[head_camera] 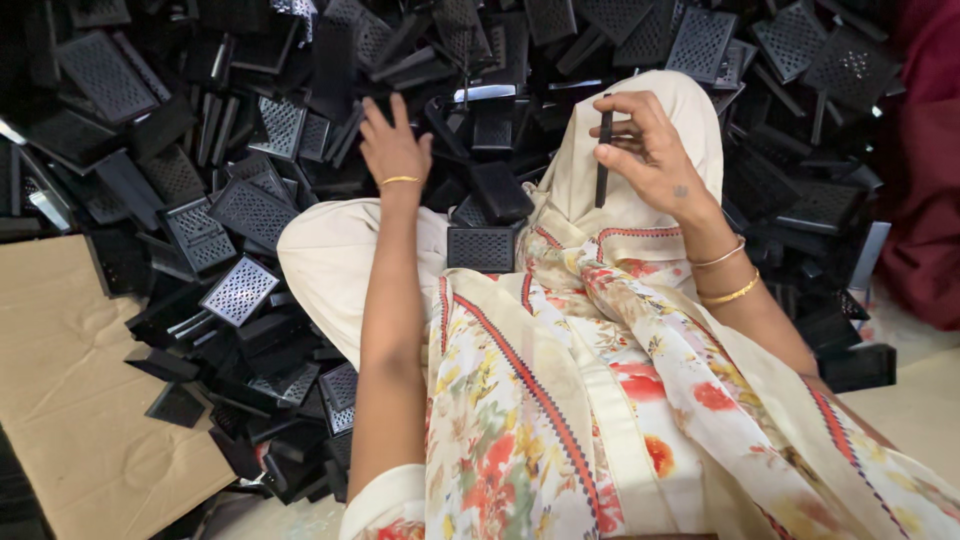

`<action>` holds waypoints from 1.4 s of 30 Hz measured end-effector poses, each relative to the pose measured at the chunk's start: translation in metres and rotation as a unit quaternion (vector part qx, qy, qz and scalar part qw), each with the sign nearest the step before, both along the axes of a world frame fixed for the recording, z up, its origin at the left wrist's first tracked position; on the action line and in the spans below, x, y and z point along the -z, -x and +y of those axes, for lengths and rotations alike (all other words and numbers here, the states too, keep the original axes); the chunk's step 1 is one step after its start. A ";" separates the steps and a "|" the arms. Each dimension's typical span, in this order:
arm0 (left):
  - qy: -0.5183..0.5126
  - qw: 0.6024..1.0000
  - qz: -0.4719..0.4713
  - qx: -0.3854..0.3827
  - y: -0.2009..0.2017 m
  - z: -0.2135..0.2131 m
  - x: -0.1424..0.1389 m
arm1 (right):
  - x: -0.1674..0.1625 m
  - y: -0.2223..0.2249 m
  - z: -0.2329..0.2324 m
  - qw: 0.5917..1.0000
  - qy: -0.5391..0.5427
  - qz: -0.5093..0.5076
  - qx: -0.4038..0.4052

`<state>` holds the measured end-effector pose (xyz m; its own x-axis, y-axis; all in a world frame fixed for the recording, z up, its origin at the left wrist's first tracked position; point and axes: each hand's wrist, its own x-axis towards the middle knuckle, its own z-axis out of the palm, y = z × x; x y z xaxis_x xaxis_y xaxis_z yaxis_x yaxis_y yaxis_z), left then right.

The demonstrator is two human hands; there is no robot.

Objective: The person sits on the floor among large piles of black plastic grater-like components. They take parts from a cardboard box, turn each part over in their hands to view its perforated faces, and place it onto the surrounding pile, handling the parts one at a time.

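My left hand (392,143) reaches forward into a big heap of black perforated plastic parts (250,200), fingers spread and resting on the pieces at the pile's middle; whether it grips one is hidden. My right hand (645,145) is raised above my right knee and pinches a thin black plastic piece (603,160) edge-on between thumb and fingers. My knees, in cream trousers (330,260), push into the heap, and a floral cloth (560,400) drapes over my lap. One perforated part (481,248) lies between my knees.
The black heap fills the whole far side and runs round both legs. A flat brown cardboard sheet (70,380) lies on the floor at the left. Dark red fabric (925,170) stands at the right edge. Pale floor (920,400) shows at lower right.
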<state>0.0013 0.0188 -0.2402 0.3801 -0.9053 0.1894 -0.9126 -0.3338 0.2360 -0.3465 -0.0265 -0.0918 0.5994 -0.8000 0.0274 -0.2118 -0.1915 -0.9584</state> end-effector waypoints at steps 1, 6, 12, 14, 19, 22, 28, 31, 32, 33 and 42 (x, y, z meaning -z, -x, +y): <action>-0.012 1.000 -0.003 -0.003 0.001 -0.005 0.000 | 0.001 -0.001 0.000 1.000 0.001 0.002 -0.001; 0.045 0.993 0.110 0.003 0.001 -0.009 -0.002 | 0.005 -0.001 0.001 0.999 0.041 -0.029 -0.004; 0.304 0.771 0.545 0.124 0.007 0.018 -0.051 | 0.008 -0.016 0.002 0.992 -0.036 -0.121 -0.022; 0.245 0.714 0.622 0.208 0.018 0.038 -0.076 | 0.008 -0.031 0.005 0.989 -0.033 -0.133 -0.063; 0.186 0.677 0.659 0.270 0.059 0.066 -0.120 | 0.003 -0.063 0.017 0.981 -0.015 -0.133 -0.143; 0.200 0.710 0.615 0.278 0.073 0.068 -0.130 | -0.005 -0.065 0.021 0.983 -0.006 -0.118 -0.138; 0.222 0.744 0.553 0.302 0.082 0.064 -0.142 | -0.021 -0.054 0.019 0.984 0.005 -0.108 -0.143; 0.241 0.790 0.477 0.301 0.083 0.067 -0.153 | -0.029 -0.053 0.020 0.982 0.062 -0.115 -0.140; 0.244 0.795 0.469 0.297 0.084 0.069 -0.157 | -0.032 -0.053 0.021 0.982 0.093 -0.096 -0.134; 0.247 0.800 0.461 0.293 0.084 0.072 -0.161 | -0.035 -0.053 0.021 0.981 0.123 -0.078 -0.129; 0.215 0.799 0.459 0.322 0.077 0.074 -0.184 | -0.032 -0.054 0.030 0.978 0.101 -0.129 -0.126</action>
